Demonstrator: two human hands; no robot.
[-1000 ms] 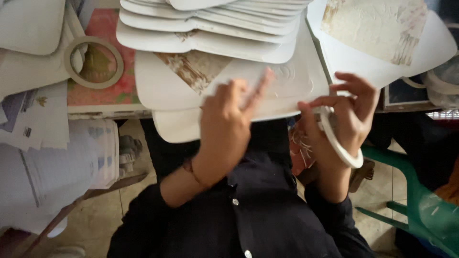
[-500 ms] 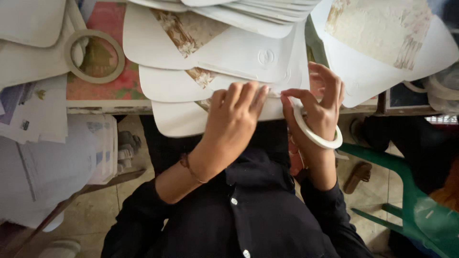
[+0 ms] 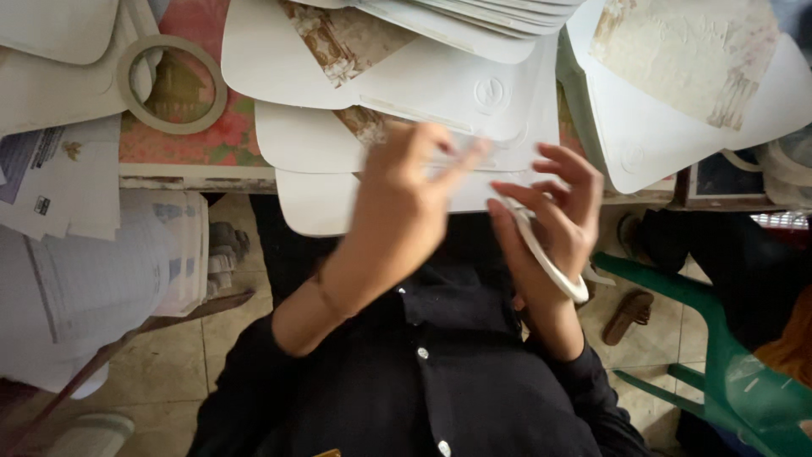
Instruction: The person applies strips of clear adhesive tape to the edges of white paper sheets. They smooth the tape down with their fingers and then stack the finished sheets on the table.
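A tape roll [image 3: 548, 258] is held around the right hand [image 3: 554, 224], its fingers [image 3: 568, 161] curled loosely through the ring just below the counter [image 3: 199, 176] edge. The left hand [image 3: 406, 199] is blurred, its fingers stretched toward the right hand over the white cards [image 3: 406, 93]; no grip can be told. The overhanging cards could be knocked off the counter, or the roll slipped off.

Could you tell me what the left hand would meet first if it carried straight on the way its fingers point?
The left hand points up and to the right, toward the white card sheets stacked on the table edge. It would probably meet the lowest overlapping sheet first, though motion blur leaves depth unclear. The right hand holds a white tape ring beside it.
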